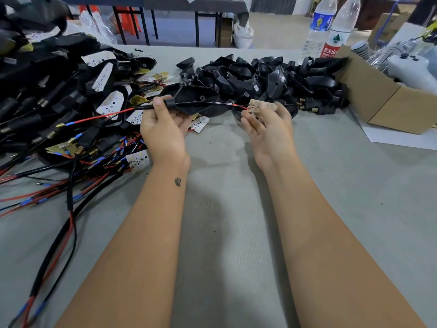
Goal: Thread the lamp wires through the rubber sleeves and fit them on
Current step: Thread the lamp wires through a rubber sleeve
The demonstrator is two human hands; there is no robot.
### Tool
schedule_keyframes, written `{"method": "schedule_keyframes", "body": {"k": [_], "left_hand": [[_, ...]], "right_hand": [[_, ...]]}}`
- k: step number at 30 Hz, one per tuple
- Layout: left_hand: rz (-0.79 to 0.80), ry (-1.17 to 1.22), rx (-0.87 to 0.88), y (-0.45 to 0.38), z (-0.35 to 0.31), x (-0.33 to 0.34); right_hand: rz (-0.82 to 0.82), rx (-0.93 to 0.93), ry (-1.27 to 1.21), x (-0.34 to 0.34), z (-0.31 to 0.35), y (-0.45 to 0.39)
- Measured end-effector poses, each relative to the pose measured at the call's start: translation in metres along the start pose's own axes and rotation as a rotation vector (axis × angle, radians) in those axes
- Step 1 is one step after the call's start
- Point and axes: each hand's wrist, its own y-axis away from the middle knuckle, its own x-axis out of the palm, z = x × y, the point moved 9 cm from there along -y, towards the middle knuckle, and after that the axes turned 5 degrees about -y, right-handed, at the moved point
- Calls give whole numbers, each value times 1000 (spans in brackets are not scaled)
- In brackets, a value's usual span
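The left hand (163,129) grips a black rubber sleeve (191,104) at its narrow neck, thumb on top. The right hand (267,124) pinches a small LED board (262,107) between thumb and fingertips. The red and black lamp wires (227,104) run taut from that board at 3 o'clock, across the open body of the sleeve, and leave at 9 o'clock past the left thumb. Both items are held above the grey surface (224,209), just in front of the pile of unfitted sleeves (260,76) at 12 o'clock. The wires look threaded; the board is not yet seated.

Risks, as judged:
- Pulling the wires further while the board is held only by a pinch could strain the solder joints at the board's edge or tear a lead off
- The board could enter the sleeve tilted and jam against its rim, given it sits off to one side
- The trailing ends could snag in the heap of finished lamps (59,91) at 9 to 10 o'clock, where loose wires cross

Legible writing: a clear water bottle (340,27) at 1 o'clock carries a red label with Chinese characters, partly hidden; a second bottle (321,22) has a blue label, unreadable. Small white stickers on the sleeves are too small to read
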Motion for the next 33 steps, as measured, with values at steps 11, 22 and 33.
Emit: {"method": "schedule_keyframes", "body": {"k": [11, 22, 33], "left_hand": [[200, -131, -123, 9, 21, 25], [234, -250, -118, 5, 21, 25], [371, -374, -75, 13, 23, 40]], "right_hand": [[49, -123, 470, 2, 5, 3], [55, -139, 421, 10, 9, 10], [106, -362, 851, 26, 10, 18]]}}
